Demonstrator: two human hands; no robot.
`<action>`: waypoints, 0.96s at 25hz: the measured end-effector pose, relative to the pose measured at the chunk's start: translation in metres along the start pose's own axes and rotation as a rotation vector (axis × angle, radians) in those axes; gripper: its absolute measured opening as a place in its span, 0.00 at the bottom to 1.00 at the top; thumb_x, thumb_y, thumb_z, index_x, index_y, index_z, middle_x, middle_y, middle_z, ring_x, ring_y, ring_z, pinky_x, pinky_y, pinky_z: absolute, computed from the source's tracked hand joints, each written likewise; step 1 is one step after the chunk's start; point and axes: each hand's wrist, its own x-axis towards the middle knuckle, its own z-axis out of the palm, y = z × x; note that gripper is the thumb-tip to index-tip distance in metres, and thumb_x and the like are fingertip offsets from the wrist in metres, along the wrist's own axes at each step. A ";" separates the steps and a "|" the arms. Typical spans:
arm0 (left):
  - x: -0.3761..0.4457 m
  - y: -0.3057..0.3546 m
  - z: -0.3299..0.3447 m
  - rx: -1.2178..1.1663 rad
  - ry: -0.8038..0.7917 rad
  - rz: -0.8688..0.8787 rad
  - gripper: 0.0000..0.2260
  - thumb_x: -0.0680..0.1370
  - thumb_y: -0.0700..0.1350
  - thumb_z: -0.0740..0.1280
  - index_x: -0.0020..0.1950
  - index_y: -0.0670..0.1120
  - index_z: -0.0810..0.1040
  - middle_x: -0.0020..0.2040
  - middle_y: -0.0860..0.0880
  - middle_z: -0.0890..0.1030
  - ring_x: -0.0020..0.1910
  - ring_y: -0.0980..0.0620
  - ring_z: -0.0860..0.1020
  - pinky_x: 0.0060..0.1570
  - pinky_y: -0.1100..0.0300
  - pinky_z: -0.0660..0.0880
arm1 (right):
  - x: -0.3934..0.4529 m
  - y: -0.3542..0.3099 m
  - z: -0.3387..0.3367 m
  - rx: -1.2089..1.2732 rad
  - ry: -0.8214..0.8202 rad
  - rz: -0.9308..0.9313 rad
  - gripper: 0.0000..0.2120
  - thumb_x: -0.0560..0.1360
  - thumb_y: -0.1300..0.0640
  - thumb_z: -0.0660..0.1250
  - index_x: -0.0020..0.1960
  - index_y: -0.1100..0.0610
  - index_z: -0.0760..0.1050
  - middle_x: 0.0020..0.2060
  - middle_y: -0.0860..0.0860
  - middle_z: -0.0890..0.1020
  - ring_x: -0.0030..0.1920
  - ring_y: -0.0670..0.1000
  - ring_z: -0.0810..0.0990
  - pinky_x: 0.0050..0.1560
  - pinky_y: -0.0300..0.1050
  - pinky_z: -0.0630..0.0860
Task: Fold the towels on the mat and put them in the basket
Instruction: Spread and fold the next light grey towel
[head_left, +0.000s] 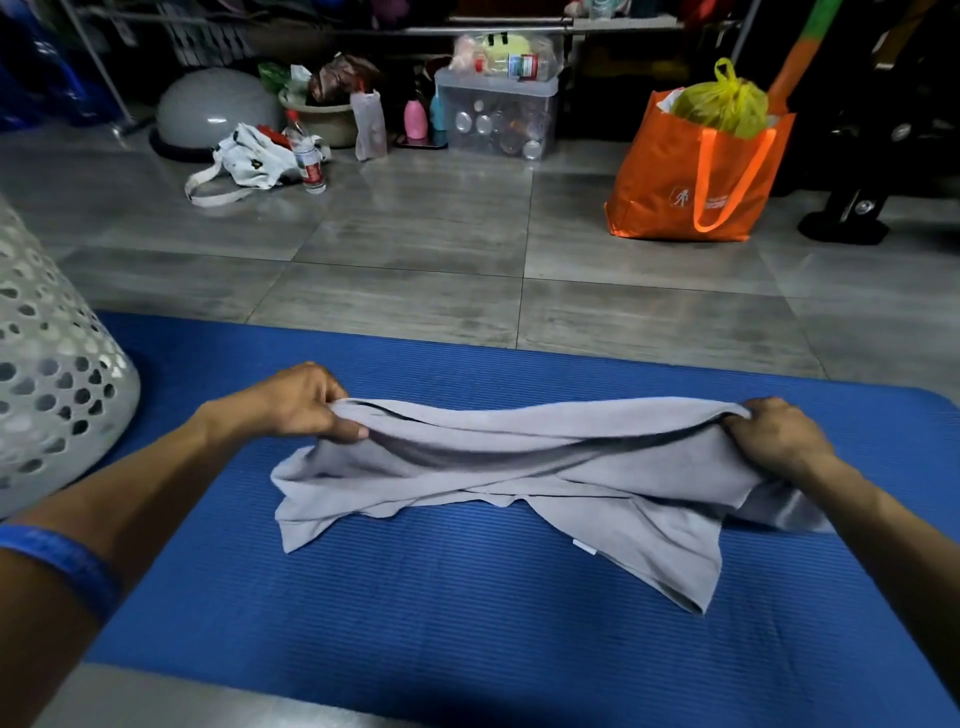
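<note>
floor (415, 270): grey tiles, a broad bare stretch between the mat's far edge and the clutter along the back wall.

mat (467, 649): blue, ribbed, long axis running left to right. far edge meets the tiles; near edge shows at bottom left over a grey strip; right far corner rounded. open blue surface in front of and behind the towel.

basket (47, 384): white, perforated, at the left frame edge, its base on or against the mat's left end; top out of view. near the left forearm, well apart from the towel.

bag (691, 176): orange, standing on tiles far right, a yellow sack in its mouth. well apart from the mat.

bin (498, 114): clear plastic, lidded, cans inside, at the back centre.

dome (215, 111): grey, back left, beside a white tote (249, 158) lying flat and a bottle (308, 156).

towel (519, 467): pale grey, mid-mat, long axis left to right. upper edge lifted and stretched between the hands, sagging in the middle; lower part crumpled on the mat, one corner pointing toward the viewer at right.

left hand (306, 402): fingers curled, pinching the towel's left upper corner.

right hand (774, 436): fingers curled, gripping the right upper corner.

band (62, 564): blue, round the left forearm.
</note>
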 end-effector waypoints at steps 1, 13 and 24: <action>-0.003 0.001 0.000 -0.177 -0.046 0.078 0.19 0.65 0.59 0.77 0.37 0.43 0.83 0.35 0.48 0.83 0.36 0.53 0.78 0.38 0.58 0.72 | 0.000 0.000 -0.004 0.092 -0.149 -0.036 0.11 0.77 0.54 0.64 0.52 0.59 0.80 0.51 0.58 0.83 0.50 0.58 0.79 0.49 0.48 0.74; 0.033 -0.016 -0.051 0.082 0.373 -0.339 0.09 0.68 0.47 0.77 0.37 0.45 0.79 0.38 0.45 0.81 0.41 0.45 0.79 0.41 0.58 0.74 | 0.044 0.024 -0.053 -0.232 0.055 0.070 0.05 0.73 0.57 0.64 0.38 0.55 0.75 0.48 0.60 0.82 0.49 0.59 0.81 0.51 0.47 0.78; 0.034 -0.024 -0.062 -0.277 1.033 0.005 0.02 0.74 0.34 0.68 0.46 0.37 0.79 0.40 0.38 0.79 0.33 0.45 0.74 0.37 0.65 0.71 | 0.055 0.005 -0.062 0.493 0.649 -0.138 0.11 0.75 0.60 0.60 0.52 0.59 0.80 0.40 0.58 0.79 0.38 0.55 0.76 0.39 0.45 0.70</action>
